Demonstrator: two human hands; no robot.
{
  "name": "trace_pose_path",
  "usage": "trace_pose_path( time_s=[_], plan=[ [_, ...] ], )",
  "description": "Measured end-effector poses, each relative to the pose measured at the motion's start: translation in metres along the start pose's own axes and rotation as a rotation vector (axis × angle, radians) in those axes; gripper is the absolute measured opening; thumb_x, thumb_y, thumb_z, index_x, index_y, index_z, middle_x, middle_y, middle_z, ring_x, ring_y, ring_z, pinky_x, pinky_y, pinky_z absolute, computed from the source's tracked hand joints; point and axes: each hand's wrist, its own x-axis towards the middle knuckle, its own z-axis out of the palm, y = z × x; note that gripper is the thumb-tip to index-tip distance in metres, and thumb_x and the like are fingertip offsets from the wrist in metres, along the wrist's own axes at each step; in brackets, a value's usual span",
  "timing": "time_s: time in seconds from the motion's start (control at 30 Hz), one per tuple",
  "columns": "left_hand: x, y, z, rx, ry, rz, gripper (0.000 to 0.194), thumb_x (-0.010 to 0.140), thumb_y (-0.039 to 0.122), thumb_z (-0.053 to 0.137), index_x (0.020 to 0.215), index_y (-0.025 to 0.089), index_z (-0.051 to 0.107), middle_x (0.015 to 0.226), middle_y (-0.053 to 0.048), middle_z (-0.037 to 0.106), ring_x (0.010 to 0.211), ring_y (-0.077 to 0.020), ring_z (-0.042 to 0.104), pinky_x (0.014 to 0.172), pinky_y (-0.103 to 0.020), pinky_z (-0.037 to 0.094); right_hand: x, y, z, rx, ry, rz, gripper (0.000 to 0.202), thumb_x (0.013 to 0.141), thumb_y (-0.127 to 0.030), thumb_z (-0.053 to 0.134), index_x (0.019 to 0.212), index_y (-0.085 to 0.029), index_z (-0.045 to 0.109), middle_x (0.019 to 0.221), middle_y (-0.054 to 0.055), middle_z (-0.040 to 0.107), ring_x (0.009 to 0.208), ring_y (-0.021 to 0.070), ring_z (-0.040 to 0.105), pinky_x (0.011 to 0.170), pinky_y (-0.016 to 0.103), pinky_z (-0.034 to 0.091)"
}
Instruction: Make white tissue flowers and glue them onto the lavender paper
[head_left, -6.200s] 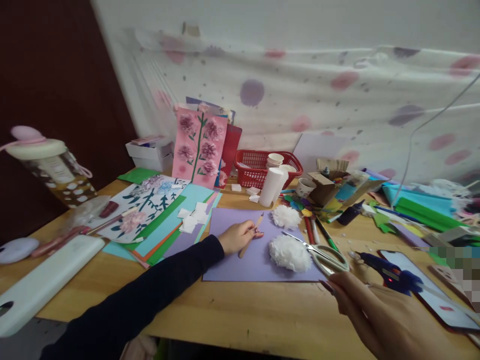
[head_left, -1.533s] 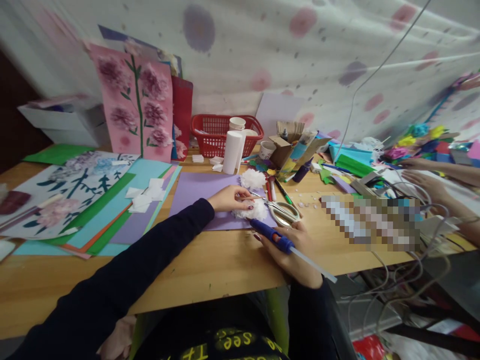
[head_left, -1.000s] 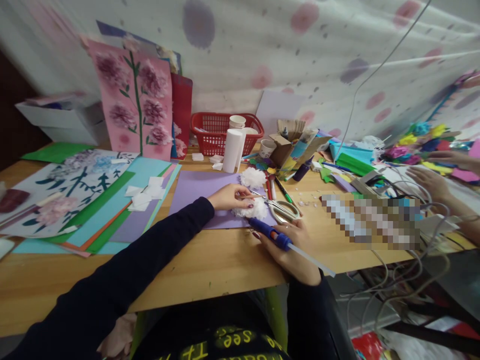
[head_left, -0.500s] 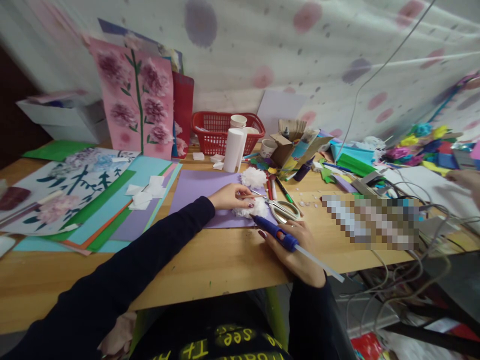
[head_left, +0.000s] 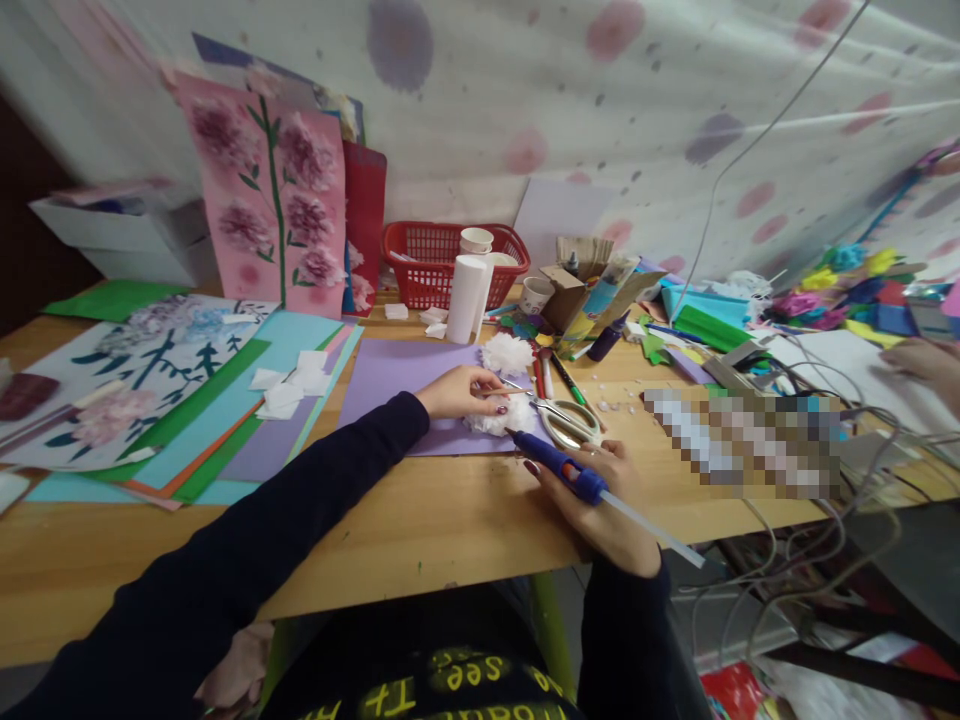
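Note:
My left hand (head_left: 463,392) is closed in a pinch on a thin stick (head_left: 512,391), above a white paper flower (head_left: 491,420). That flower lies on the front right part of a purple sheet (head_left: 405,380), partly covered by my fingers. A second white paper flower (head_left: 507,353) sits just behind it. My right hand (head_left: 611,510) is wrapped round a blue hot glue gun (head_left: 559,462), with a clear glue stick (head_left: 652,530) poking out of its back. The gun's nozzle points at the near flower's edge. Scissors (head_left: 571,424) lie just beyond my right hand.
Behind the sheet stand a white roll (head_left: 466,300) and a red basket (head_left: 420,280). Pens (head_left: 568,380) and a cardboard holder (head_left: 566,305) are to the right. Coloured papers (head_left: 247,440) cover the left side; cables (head_left: 855,480) tangle at right. Another person's hand (head_left: 922,362) shows at far right.
My right hand has drawn the glue gun slightly right and toward me, so its nozzle sits a little farther from the flower's middle. My left hand stays in place.

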Motion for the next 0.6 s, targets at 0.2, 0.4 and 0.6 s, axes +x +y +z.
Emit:
trace_pose_path(
  time_s=[0.2,0.4,0.6],
  plan=[
    [0.0005,-0.0004,0.0008,-0.014,-0.002,0.004,0.032,0.067,0.029,0.072,0.093,0.011,0.069,0.087,-0.006,0.068,0.077,-0.0155,0.058,0.071,-0.026,0.044,0.0008,-0.0023,0.0011,-0.014,-0.001,-0.009,0.046,0.087,-0.051,0.053,0.052,-0.021,0.052,0.048,-0.004,0.055,0.047,0.0111,0.046,0.068,0.033,0.030],
    [0.0010,0.0004,0.0011,-0.015,0.005,-0.001,0.033,0.067,0.028,0.073,0.093,0.009,0.070,0.081,-0.004,0.067,0.070,-0.0130,0.055,0.066,-0.024,0.043,-0.0002,0.0017,0.0036,-0.026,0.023,-0.052,0.042,0.085,-0.051,0.055,0.055,-0.022,0.054,0.049,-0.004,0.056,0.050,0.0119,0.049,0.069,0.033,0.031],
    [0.0017,-0.0022,0.0019,-0.084,-0.018,0.003,0.032,0.066,0.028,0.074,0.092,0.009,0.070,0.078,-0.003,0.065,0.069,-0.0124,0.054,0.064,-0.022,0.042,-0.0016,0.0052,0.0056,-0.018,0.033,-0.056,0.045,0.086,-0.052,0.054,0.054,-0.021,0.057,0.049,-0.004,0.056,0.047,0.0107,0.046,0.068,0.034,0.029]
  ],
)
